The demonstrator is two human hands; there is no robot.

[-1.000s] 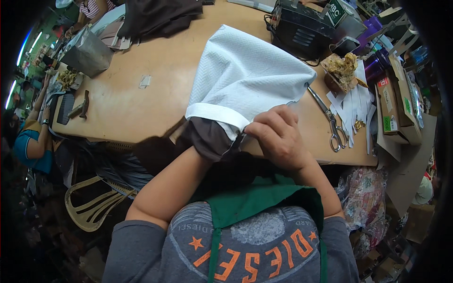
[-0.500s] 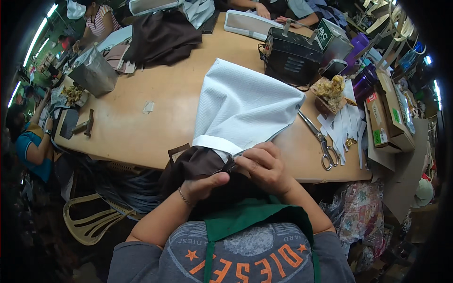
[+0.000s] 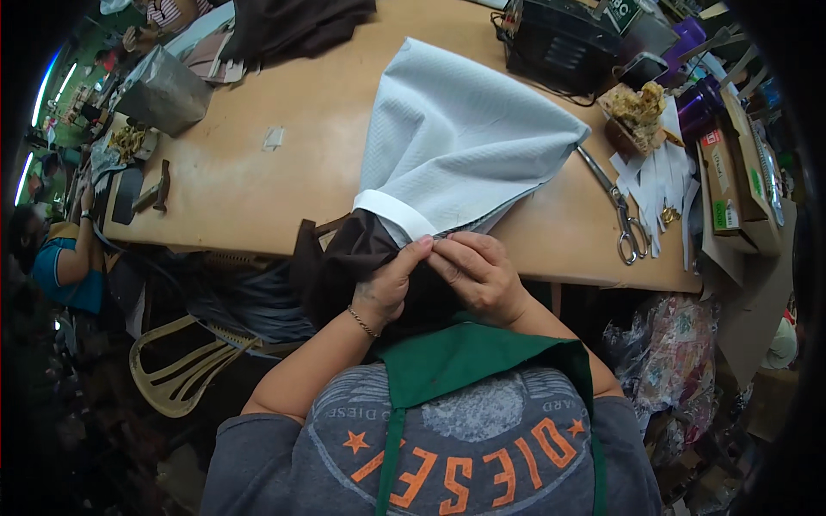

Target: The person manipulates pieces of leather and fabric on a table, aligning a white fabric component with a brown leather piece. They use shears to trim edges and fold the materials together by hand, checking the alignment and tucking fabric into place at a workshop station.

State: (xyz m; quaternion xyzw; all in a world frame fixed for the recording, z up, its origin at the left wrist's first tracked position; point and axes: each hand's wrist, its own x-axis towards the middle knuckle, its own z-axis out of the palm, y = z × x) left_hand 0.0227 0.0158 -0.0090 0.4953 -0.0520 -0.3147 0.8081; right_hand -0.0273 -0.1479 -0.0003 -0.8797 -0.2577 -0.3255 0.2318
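Note:
A white textured bag-like piece (image 3: 465, 142) lies over the table's near edge, its wide end pointing away from me. A smooth white band (image 3: 397, 217) crosses its narrow end, and dark brown cloth (image 3: 348, 258) bunches out below that. My left hand (image 3: 389, 282) pinches the piece's edge at the band's right end, thumb on top. Right beside it, my right hand (image 3: 483, 273) has its fingers closed on the same edge, tips nearly touching the left thumb. Whatever small part lies between the fingertips is hidden.
Scissors (image 3: 626, 215) lie right of the piece, beside white strips (image 3: 675, 185) and a box of yellowish foam (image 3: 635, 120). A black machine (image 3: 564, 43) stands behind. A hammer (image 3: 155, 191) and a metal can (image 3: 166, 90) are at the left. Another person (image 3: 73, 258) sits far left.
My left hand has moved up from the dark cloth to the band's end, and its thumb now meets my right fingers. The view has shifted, so the tabletop appears higher.

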